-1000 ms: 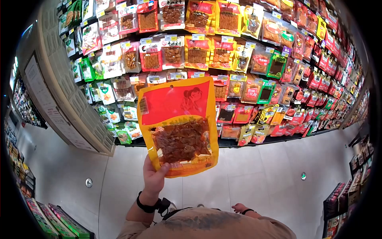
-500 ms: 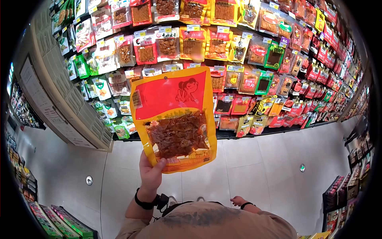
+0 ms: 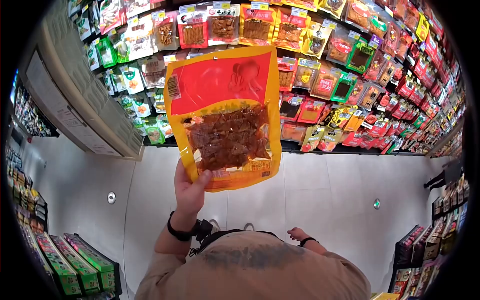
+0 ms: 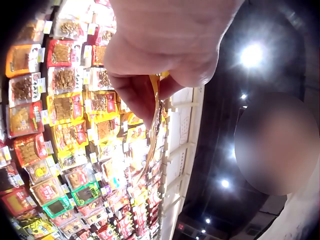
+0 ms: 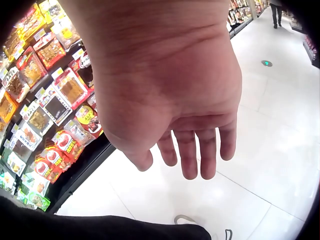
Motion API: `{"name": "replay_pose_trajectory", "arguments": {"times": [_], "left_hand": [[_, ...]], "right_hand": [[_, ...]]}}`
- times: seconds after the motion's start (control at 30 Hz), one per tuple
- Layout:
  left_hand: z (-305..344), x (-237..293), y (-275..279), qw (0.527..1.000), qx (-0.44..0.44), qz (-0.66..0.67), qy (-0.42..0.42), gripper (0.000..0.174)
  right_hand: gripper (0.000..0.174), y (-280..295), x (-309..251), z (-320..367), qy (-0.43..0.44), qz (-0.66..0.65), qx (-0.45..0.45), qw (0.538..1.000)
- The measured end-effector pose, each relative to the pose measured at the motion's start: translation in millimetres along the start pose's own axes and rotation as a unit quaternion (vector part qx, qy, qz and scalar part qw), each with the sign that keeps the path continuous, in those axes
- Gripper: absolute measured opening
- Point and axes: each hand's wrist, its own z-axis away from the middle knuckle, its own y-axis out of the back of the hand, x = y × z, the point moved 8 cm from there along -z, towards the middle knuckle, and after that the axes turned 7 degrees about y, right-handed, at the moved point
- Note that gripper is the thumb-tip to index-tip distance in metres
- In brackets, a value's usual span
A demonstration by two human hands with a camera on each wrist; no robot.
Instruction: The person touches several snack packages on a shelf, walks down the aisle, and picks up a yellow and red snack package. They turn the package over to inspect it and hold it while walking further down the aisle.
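Note:
In the head view a large red-and-yellow snack packet is held up in front of the shelves. Its clear window shows dark brown pieces, and a barcode is printed at its upper left. My left hand pinches the packet's lower left corner, thumb on the near face. The left wrist view catches the packet edge-on below the left hand, between thumb and fingers. My right hand hangs low at my side. Seen in the right wrist view, the right hand has loose, hanging fingers and holds nothing.
Rows of hanging snack packets fill the display wall ahead. A panelled pillar stands at its left. Stacked green boxes are at lower left, more shelving at lower right. Down the aisle walks or stands a person.
The packet and left hand have risen in the head view, and the packet looks slightly larger. The view has tilted downward, with the shelves shifting up. The right hand still hangs low.

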Motion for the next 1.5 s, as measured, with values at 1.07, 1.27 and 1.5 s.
{"name": "replay_pose_trajectory", "arguments": {"times": [1.07, 1.27, 1.5], "left_hand": [[3, 9, 12, 1.000, 0.017, 0.019, -0.016, 0.047], [1, 4, 17, 1.000, 0.019, 0.013, -0.006, 0.053], [-3, -1, 19, 0.999, 0.029, 0.030, -0.001, 0.053]], "right_hand": [[0.043, -5, -22, -3, 0.036, 0.006, 0.017, 0.999], [0.042, -4, -22, -2, 0.034, 0.006, 0.027, 0.999], [0.042, -4, -21, -2, 0.049, -0.019, 0.047, 0.998]]}}
